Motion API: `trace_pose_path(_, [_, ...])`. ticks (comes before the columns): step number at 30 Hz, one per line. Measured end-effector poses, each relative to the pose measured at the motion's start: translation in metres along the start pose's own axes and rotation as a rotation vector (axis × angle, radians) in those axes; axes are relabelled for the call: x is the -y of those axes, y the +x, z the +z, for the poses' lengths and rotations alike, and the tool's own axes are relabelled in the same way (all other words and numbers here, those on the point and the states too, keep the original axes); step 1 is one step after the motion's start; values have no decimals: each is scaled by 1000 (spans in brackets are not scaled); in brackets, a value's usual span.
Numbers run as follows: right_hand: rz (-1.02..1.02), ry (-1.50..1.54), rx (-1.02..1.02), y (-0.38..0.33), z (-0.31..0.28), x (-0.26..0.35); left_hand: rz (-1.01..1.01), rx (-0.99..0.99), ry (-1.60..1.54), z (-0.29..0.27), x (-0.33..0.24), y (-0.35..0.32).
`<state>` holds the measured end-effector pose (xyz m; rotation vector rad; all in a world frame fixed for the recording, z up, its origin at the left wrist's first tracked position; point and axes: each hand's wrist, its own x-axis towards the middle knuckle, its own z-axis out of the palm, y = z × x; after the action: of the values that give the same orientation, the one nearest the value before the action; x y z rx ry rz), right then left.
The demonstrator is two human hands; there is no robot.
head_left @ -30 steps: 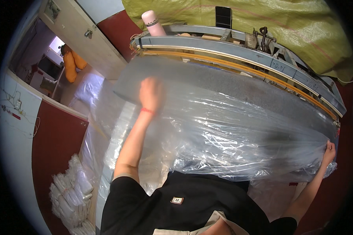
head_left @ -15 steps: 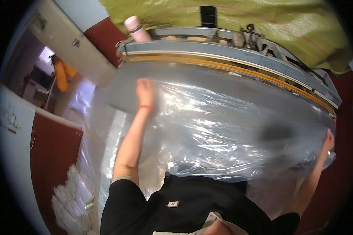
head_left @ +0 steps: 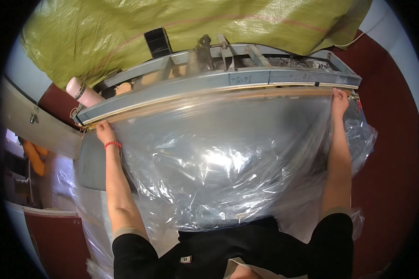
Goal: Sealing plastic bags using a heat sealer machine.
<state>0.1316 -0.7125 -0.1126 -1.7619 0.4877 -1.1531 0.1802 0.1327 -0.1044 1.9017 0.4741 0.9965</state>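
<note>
Left hand [head_left: 104, 131]: closed on the left far corner of a large clear crinkled plastic sheet [head_left: 219, 162], red band at the wrist. Right hand [head_left: 340, 98]: closed on the right far corner of the same sheet. Sheet: stretched wide between both hands, far edge laid along the long grey-blue metal machine frame with a pale wooden bar [head_left: 219, 88]; near part bunched against the person's black shirt. Behind frame: olive-green woven tarpaulin [head_left: 195, 28], pink-and-white cylindrical roll [head_left: 83, 93], small black box [head_left: 157, 43].
</note>
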Motion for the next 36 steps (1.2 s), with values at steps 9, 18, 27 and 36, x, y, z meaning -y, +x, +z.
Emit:
trace_pose_path(9, [104, -104, -180, -9, 7, 27, -89, -145, -26, -15, 15, 12])
trace_pose_path(18, [86, -176, -156, 7, -16, 10, -11, 49, -100, -6, -2, 4])
trace_pose_path(27, [-492, -698, -385, -69, -176, 122, 137, 165, -261, -163, -92, -90])
trace_pose_path(36, [415, 254, -167, -115, -234, 30, 745, 1219, -3, -144, -154, -343])
